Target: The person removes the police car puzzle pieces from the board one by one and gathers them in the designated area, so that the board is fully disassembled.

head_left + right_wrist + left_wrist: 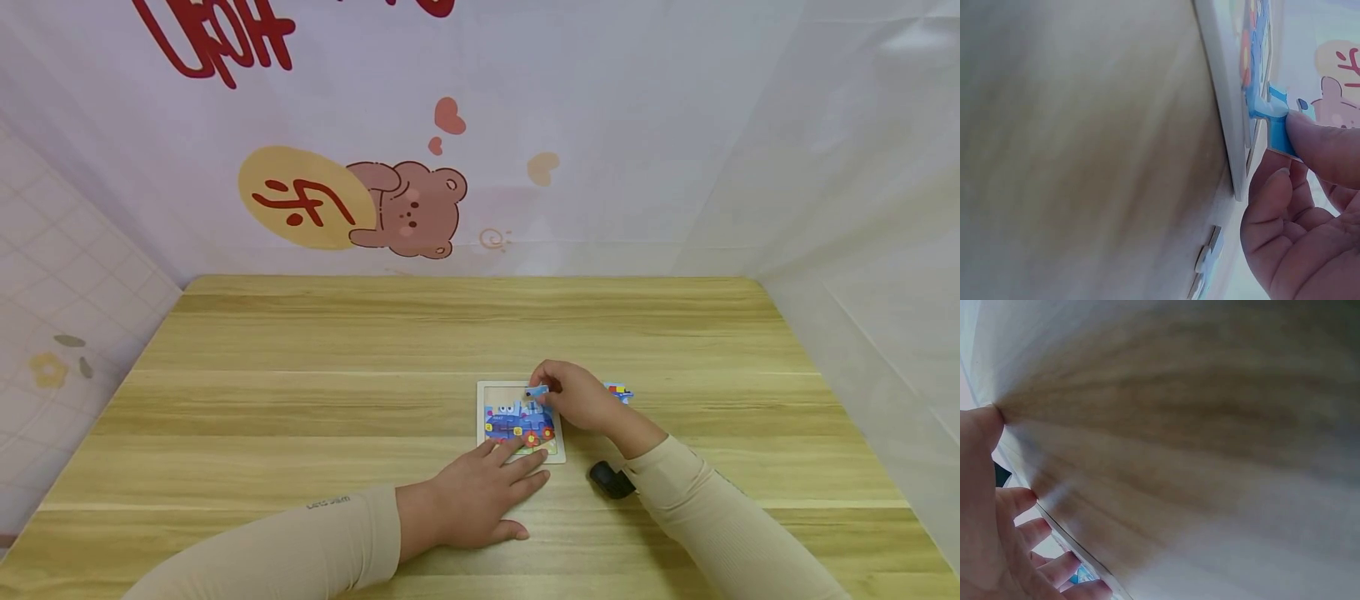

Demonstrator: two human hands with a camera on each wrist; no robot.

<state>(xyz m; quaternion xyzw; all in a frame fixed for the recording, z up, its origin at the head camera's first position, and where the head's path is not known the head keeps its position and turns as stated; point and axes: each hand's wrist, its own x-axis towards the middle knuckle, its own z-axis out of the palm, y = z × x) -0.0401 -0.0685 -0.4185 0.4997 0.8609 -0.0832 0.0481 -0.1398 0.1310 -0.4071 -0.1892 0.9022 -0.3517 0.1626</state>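
A jigsaw puzzle (498,423) with a blue vehicle picture lies in a pale square tray (481,400); its lower part is filled and bare backing shows along the top. My right hand (577,398) pinches a blue puzzle piece (537,391) between thumb and fingers, over the tray's upper right. In the right wrist view the piece (1280,125) is tilted beside the assembled part. My left hand (487,496) rests with spread, straight fingers on the tray's lower edge. The left wrist view shows these fingers (1060,569) at the rim.
Loose puzzle pieces (619,392) lie right of the tray, partly hidden by the right hand. A black object (611,480) sits near the right forearm. The wooden table (300,350) meets a printed curtain (600,167) at the back.
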